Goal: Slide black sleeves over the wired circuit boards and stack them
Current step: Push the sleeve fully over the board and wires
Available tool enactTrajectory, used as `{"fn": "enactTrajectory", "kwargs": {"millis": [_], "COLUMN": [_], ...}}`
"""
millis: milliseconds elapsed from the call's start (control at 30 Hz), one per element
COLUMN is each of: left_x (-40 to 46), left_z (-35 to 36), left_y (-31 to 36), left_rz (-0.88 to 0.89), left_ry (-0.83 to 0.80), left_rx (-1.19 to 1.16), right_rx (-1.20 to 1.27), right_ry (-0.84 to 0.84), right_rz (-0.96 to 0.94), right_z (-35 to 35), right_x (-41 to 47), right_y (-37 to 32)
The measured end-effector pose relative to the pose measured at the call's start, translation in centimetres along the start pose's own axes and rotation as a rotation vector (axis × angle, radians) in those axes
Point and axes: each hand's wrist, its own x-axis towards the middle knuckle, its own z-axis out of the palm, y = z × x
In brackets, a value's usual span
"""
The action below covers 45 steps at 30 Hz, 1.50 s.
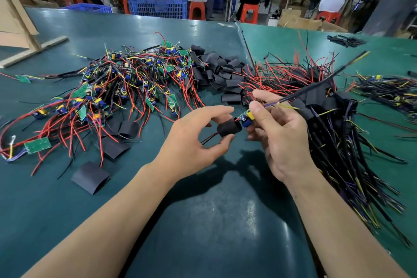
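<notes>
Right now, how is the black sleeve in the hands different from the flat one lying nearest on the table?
The held sleeve is puffed open into a round tube; the table sleeve lies flat. The held sleeve has red and black wires running through it and a circuit board at its mouth; the table sleeve holds nothing. Both are black.

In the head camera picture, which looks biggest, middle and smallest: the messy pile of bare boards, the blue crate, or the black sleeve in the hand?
1. Pile of bare boards, by far the widest.
2. Blue crate, though it sits far back, so it only looks smaller.
3. Black sleeve in the left hand, smallest despite being nearest.
</notes>
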Motion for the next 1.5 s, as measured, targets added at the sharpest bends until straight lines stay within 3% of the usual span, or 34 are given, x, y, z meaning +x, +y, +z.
{"fn": "enactTrajectory", "kwargs": {"millis": [167, 400, 833, 1067, 1233, 1500], "left_x": [0.06, 0.04, -0.11, -0.11, -0.03, -0.07], "left_z": [0.30, 0.46, 0.62, 0.57, 0.55, 0.40], "left_y": [0.15, 0.13, 0.10, 0.22, -0.05, 0.18], "left_rz": [0.004, -0.038, -0.123, -0.089, -0.075, -0.094], "left_ry": [0.010, 0.002, -0.030, -0.032, 0.063, 0.094], "left_rx": [-0.017, -0.020, -0.146, -0.177, -0.146, -0.149], "right_rx": [0.103, -0.003, 0.124, 0.199, 0.286, 0.186], "right_ry": [0.032, 0.023, 0.025, 0.033, -0.104, -0.113], "right_rz": [0.050, -0.003, 0.305, 0.336, 0.353, 0.246], "right_z": [0.06, -0.09, -0.26, -0.30, -0.69, -0.47], "right_x": [0.12, 0.06, 0.34, 0.35, 0.44, 0.18], "right_y": [0.06, 0.46, -0.01, 0.07, -0.07, 0.21]}}
